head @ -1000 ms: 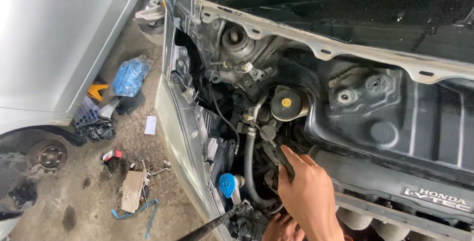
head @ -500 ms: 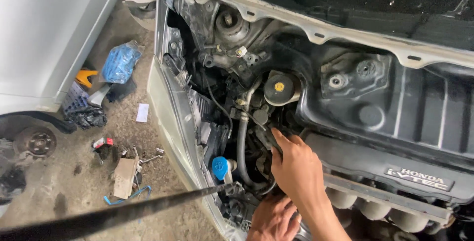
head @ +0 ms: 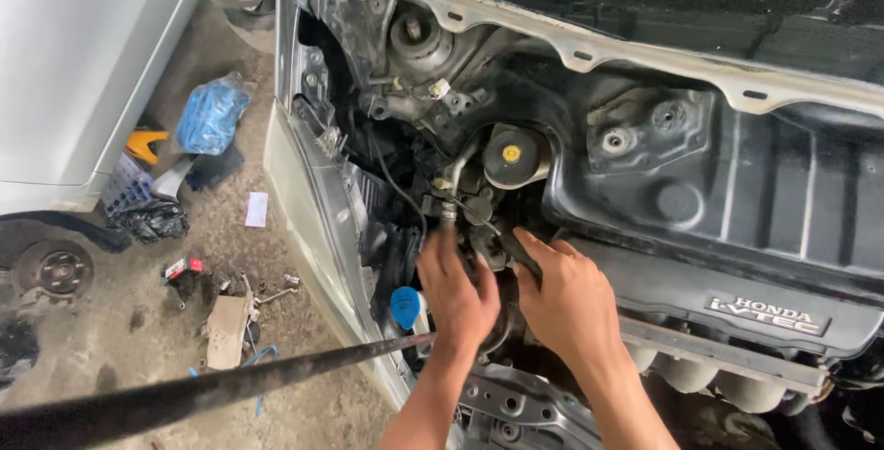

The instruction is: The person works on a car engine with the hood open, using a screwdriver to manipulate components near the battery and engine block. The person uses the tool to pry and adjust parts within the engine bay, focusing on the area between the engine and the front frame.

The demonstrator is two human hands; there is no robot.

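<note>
Both hands are working deep in the engine bay, and much of what they touch is hiding under them. The left hand (head: 456, 289) is curling round a black rubber hose (head: 448, 222), fingers closed over it; only the hose's upper end with its metal clamp is showing, and the rest is running down out of sight behind the palm. The hose is standing close to upright, its long axis running up toward the round reservoir cap (head: 509, 153) with the yellow centre. The right hand (head: 564, 295) is lying just beside the left, fingers bent and pressing onto a dark part (head: 516, 252) that is too shadowed to make out; whether they are gripping it cannot be told. A blue plastic cap (head: 404, 306) is sitting left of the left wrist. A dark prop rod (head: 212, 393), blurred, is crossing the lower left. The ribbed black engine cover (head: 737, 266) is lying to the right, cut off by the frame edge.
</note>
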